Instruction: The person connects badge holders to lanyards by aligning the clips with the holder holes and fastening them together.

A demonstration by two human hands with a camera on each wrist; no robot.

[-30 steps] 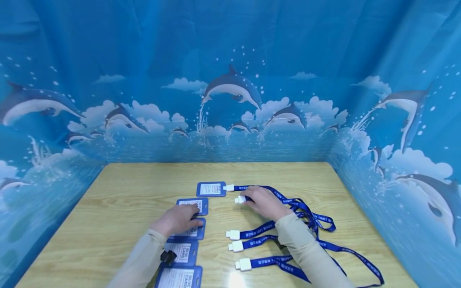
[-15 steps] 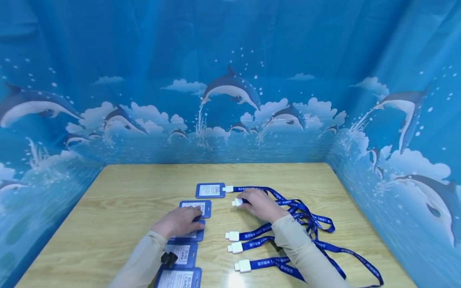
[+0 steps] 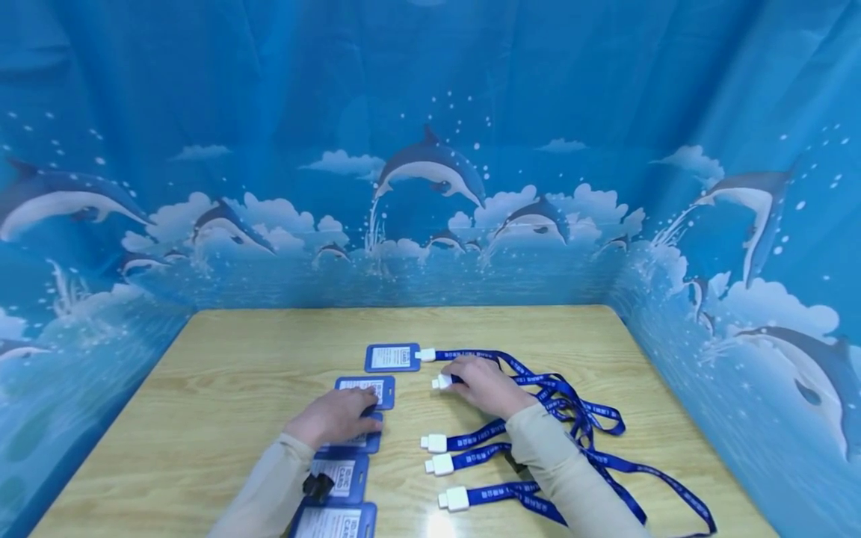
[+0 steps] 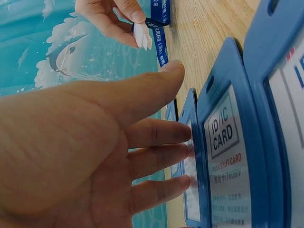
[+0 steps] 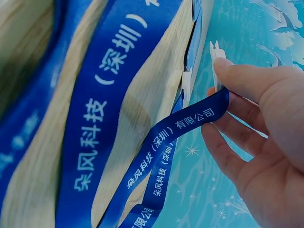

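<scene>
My left hand (image 3: 336, 415) rests its fingertips on a blue ID card holder (image 3: 385, 391), second from the back in a column. In the left wrist view its fingers (image 4: 159, 154) reach out nearly straight onto the holder's face. The thumb lies above the neighbouring card holder (image 4: 230, 142). My right hand (image 3: 486, 384) pinches the white end clip (image 3: 442, 382) of a blue lanyard (image 5: 202, 116) between thumb and fingers, clear of the table in the right wrist view. That clip points left toward the touched holder, with a gap between them.
At the back, another card holder (image 3: 393, 357) has a lanyard's white clip (image 3: 426, 355) at its slot. Nearer me lie more holders (image 3: 336, 521) on the left and loose clips (image 3: 454, 498) on the right. Tangled lanyard straps (image 3: 572, 407) cover the table's (image 3: 235, 388) right side.
The holder under my left fingertips has slid slightly right. My right hand has shifted a little left and nearer me, carrying the clip. The other holders stay put.
</scene>
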